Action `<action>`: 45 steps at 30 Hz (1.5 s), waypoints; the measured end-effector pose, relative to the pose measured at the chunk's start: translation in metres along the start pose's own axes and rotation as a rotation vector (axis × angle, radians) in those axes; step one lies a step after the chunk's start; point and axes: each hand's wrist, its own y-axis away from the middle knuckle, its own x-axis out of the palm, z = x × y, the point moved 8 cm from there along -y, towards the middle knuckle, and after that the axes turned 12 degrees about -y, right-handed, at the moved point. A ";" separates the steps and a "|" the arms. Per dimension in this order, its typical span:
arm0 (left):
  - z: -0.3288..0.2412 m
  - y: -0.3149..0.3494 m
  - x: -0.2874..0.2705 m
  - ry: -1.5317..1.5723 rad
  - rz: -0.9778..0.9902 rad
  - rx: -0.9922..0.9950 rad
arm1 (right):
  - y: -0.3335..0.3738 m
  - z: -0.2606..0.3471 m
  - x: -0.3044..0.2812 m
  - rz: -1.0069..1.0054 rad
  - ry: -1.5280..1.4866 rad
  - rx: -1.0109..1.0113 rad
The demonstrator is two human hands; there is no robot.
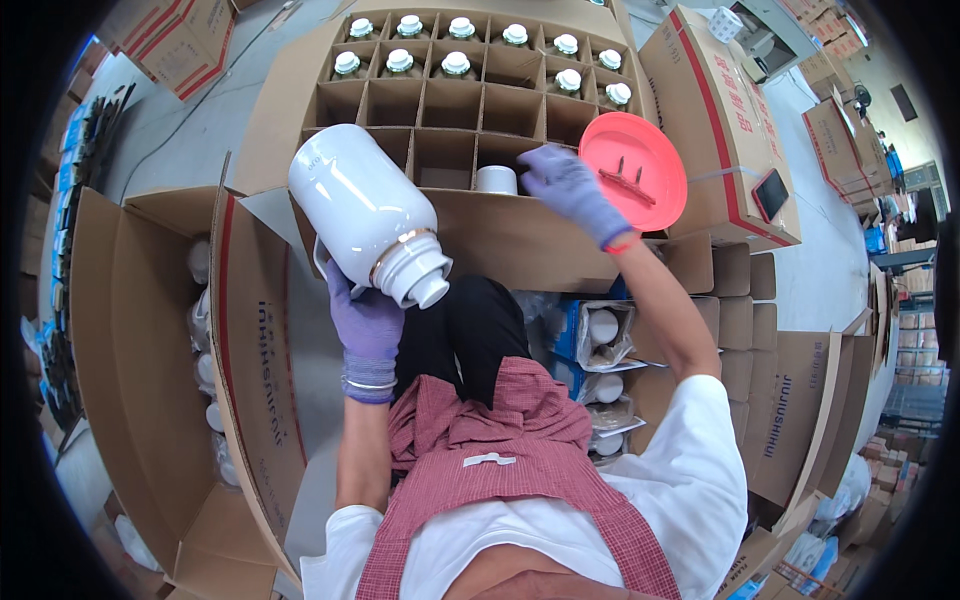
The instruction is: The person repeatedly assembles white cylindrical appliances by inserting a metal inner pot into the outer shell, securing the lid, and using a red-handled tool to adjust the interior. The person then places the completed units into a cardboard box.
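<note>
Head view: the left hand (365, 318) holds the white jug (358, 190) near its handle, cap tilted down over the carton's (560, 235) near-left corner; a loose hold could let it strike the edge. The right hand (570, 188), its grasp unclear, could bump the red plate (650, 150); room lies over the middle compartments (445, 158).
</note>
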 end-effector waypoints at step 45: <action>-0.304 0.185 -0.086 -1.605 -0.042 0.039 | 0.092 0.196 0.055 0.482 -0.702 0.175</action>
